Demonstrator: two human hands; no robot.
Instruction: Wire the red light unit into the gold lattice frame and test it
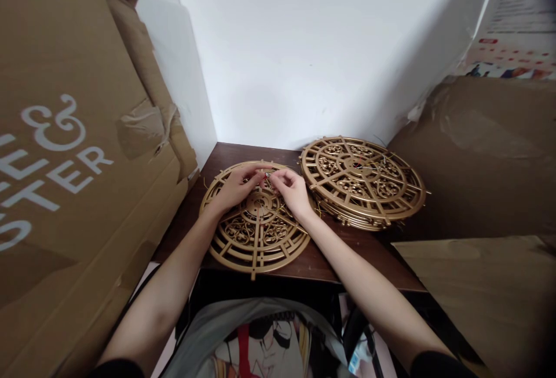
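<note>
A round gold openwork frame (258,259) lies flat on the dark brown table (278,156). Over its upper half, my left hand (243,184) and my right hand (290,186) nearly meet at the fingertips. A tiny red and silvery piece (266,176) shows between them, too small to make out. The left thumb and fingers close on its red side, and the right thumb and forefinger are pinched at its other side. Thin wires run near the frame's centre.
A stack of similar gold frames (365,181) stands to the right, with loose wires on top. Large cardboard boxes (78,204) rise at the left and right (490,146). Behind the table is a white wall (304,54).
</note>
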